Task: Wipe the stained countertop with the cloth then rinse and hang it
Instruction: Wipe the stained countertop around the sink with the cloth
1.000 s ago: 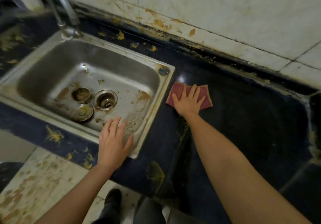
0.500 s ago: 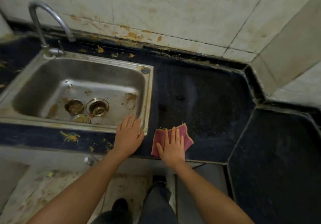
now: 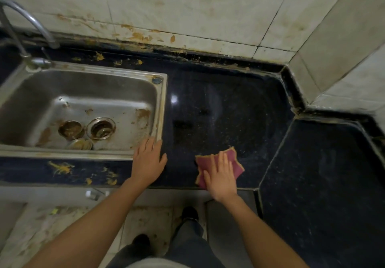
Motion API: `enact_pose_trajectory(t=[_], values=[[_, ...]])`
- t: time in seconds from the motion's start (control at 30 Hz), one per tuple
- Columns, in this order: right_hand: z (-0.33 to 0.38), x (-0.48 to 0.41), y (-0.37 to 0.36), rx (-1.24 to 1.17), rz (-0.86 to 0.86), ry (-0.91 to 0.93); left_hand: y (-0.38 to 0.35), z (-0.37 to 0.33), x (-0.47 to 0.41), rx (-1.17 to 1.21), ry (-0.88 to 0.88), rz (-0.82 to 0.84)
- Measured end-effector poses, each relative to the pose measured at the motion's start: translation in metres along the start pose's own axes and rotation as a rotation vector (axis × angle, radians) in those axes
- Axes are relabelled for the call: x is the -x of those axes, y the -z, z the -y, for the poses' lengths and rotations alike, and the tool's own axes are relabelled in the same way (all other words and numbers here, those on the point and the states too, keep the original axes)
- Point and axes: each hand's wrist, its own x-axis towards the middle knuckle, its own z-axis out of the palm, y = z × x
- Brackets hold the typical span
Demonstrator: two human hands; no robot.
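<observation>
Cloth [image 3: 236,160] and your right hand [image 3: 220,176] have moved: a second ago they were beside the far right corner of the sink [image 3: 163,105], half a second ago at its near right corner, and now they lie further right of the sink, at the front edge of the countertop [image 3: 218,111]. Your right hand lies flat on the cloth, fingers straight and slightly spread, pressing it to the dark stone. Your left hand [image 3: 148,161] is also flat and open, resting at the sink's near right corner. So you have swept the strip right of the sink from back to front. I judge the wiping still under way, since yellow splatters [image 3: 62,166] remain in front of the sink and behind it, and rinsing is not begun. The cloth is maroon with a tan border, rumpled, one corner poking beyond your fingertips.
</observation>
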Motion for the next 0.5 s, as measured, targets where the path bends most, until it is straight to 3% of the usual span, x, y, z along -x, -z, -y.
enact_pose_trajectory(t=[0.13,0.3,0.37,0.43,0.5], values=[[-0.08,-0.014,0.022,-0.066,-0.029,-0.22,-0.003,-0.012,-0.006,-0.009,-0.023,-0.004],[-0.111,-0.045,0.078,-0.495,-0.378,-0.275,-0.015,-0.026,-0.016,0.015,-0.012,-0.022],[-0.116,-0.065,0.104,-0.65,-0.431,-0.328,-0.019,-0.033,-0.023,0.019,-0.016,-0.035],[-0.124,-0.093,0.116,-0.649,-0.411,-0.372,-0.022,-0.039,-0.032,0.015,-0.009,-0.027],[-0.127,-0.119,0.104,-0.471,-0.306,-0.362,-0.027,-0.042,-0.041,-0.053,0.0,0.005]])
